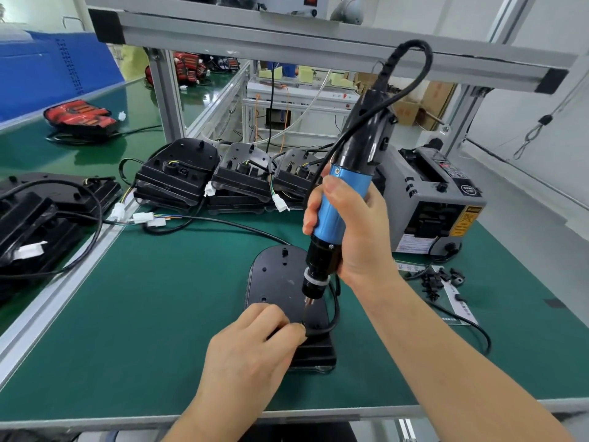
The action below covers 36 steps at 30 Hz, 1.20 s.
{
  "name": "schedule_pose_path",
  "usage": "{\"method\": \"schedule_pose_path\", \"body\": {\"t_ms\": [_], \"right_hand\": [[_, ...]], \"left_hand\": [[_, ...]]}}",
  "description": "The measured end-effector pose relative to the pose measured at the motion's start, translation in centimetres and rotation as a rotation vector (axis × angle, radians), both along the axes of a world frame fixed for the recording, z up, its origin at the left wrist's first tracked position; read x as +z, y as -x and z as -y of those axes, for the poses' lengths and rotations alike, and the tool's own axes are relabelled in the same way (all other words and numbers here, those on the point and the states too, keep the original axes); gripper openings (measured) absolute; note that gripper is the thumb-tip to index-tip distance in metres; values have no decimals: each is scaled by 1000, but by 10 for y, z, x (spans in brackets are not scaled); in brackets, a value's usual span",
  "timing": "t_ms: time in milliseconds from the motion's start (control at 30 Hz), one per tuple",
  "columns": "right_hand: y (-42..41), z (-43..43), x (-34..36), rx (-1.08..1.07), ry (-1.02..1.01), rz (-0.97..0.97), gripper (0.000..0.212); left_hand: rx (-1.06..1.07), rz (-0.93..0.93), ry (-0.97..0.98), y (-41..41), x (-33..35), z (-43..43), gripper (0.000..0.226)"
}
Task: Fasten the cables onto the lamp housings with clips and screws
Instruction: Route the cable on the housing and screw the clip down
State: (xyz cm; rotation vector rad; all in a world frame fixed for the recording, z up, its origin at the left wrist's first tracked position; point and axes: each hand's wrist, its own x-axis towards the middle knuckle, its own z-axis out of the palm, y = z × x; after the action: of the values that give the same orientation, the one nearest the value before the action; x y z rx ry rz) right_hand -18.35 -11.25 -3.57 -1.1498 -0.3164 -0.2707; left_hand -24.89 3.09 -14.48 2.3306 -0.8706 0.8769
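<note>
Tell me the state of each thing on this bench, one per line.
Lamp housing: flat on the mat.
Screwdriver: upright, gripped by right hand, bit pointing down at housing.
Cable: pinched by left hand beside the bit.
Rear housings: stacked, connectors hanging loose.
Clips: loose heap.

A green-matted workbench [159,314] stands under an overhead shelf beam [318,39] carried on an aluminium upright [167,97]. Behind it are a white equipment rack [296,90] and cardboard boxes [411,110]. A white wall [541,74] closes the right side, and blue corrugated sheets [47,65] stand at the left. The light is bright and even.
</note>
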Motion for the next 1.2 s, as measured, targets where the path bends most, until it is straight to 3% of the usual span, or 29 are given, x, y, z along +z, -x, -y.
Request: {"method": "schedule_pose_path", "body": {"t_ms": [233,600,800,1033,1200], "right_hand": [[1,-3,0,40,27,18,8],[0,-1,-3,45,47,28,33],[-3,9,3,-37,22,-86,23],[13,65,23,-127,267,-239,29],[44,129,14,-310,399,-359,30]], "left_hand": [[-5,-5,2,0,0,0,31],[41,17,-12,1,4,1,13],[55,2,-23,1,4,1,18],[54,-28,-26,1,4,1,19],[55,-36,-11,1,4,1,20]]}}
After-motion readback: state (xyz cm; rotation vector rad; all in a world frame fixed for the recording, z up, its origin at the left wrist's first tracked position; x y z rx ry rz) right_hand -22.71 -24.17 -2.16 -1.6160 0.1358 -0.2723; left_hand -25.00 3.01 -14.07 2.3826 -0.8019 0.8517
